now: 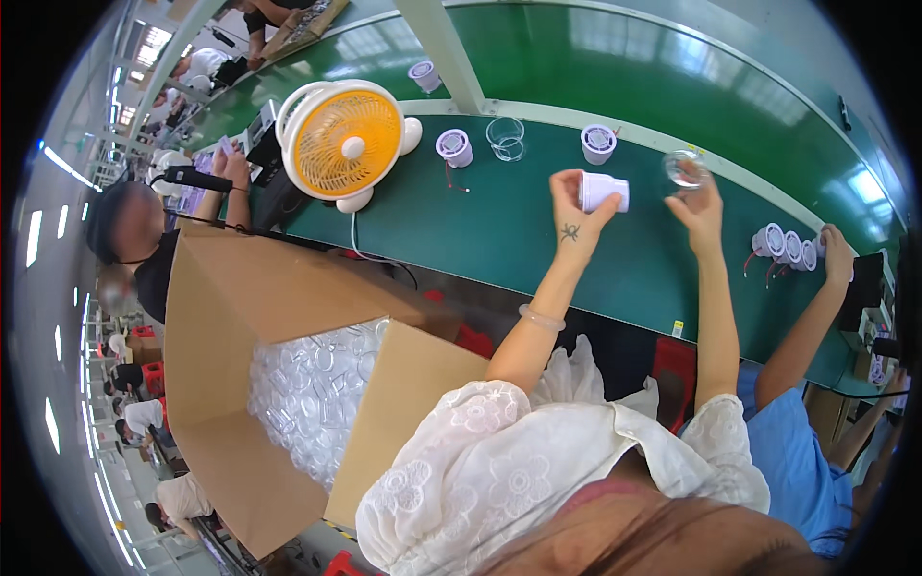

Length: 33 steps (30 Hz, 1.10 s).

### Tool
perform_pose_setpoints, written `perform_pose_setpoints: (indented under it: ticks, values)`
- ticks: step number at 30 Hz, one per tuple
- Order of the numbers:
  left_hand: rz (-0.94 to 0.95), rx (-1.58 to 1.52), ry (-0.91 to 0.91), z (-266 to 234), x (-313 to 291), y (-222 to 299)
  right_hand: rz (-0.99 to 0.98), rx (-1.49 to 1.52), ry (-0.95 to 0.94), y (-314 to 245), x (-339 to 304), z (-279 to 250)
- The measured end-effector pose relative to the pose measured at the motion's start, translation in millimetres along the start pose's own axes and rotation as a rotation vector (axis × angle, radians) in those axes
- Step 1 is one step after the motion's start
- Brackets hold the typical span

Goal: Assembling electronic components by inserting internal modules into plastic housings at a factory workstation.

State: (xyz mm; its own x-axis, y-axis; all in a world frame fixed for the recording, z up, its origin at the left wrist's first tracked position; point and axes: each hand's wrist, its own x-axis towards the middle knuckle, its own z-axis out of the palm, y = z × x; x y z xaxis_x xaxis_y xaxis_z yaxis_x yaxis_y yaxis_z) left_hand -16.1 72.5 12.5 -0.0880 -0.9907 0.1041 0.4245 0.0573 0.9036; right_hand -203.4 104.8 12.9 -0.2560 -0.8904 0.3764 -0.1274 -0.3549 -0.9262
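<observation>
My left hand (pixel 573 216) is wrapped round a white cylindrical housing (pixel 607 189), held tilted on its side above the green workbench (pixel 519 230). To the right, my right hand (pixel 703 205) grips a transparent plastic cup (pixel 680 170) by its side, apart from the housing. Something reddish shows through the cup, perhaps my fingertips. Farther back on the bench stand a white round unit with red wires (pixel 454 148), a pair of transparent cups (pixel 505 139) and another white unit (pixel 597 144) with a slotted top.
An orange and white fan (pixel 348 142) stands at the left. Below it, an open cardboard box (pixel 216 384) holds many transparent cups (pixel 317 384). A co-worker's hand (pixel 837 254) touches a row of white units (pixel 789 247) at the right. Another white unit (pixel 424 76) sits past the bench's rail.
</observation>
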Motion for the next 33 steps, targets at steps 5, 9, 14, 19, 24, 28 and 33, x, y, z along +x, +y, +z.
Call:
perform_pose_setpoints:
  ticks: [5, 9, 14, 19, 24, 28, 33]
  values:
    - [0.533, 0.986, 0.242, -34.4, 3.2, 24.9, -0.154, -0.586, -0.236, -20.8, 0.5, 41.0]
    - [0.544, 1.087, 0.244, -69.9, 13.7, 16.8, -0.198, -0.632, -0.290, -34.0, 7.2, 67.6]
    - [0.478, 1.005, 0.160, -80.5, -0.9, -6.2, -0.424, -0.711, -0.261, -39.3, 26.5, 101.1]
    - [0.460, 0.908, 0.211, -83.0, -9.8, -0.3, -0.418, -0.813, -0.478, -6.0, 49.8, 139.8]
    - [0.409, 0.958, 0.069, -64.9, -35.7, 1.1, -0.263, -0.578, -0.453, 14.5, 53.8, 143.7]
    - [0.416, 0.869, 0.019, -50.0, -42.4, -7.9, -0.208, -0.392, -0.358, 6.2, 28.3, 108.7]
    - [0.474, 0.758, -0.107, -24.4, -37.3, -27.0, -0.134, -0.392, -0.525, -14.3, -31.0, 61.6]
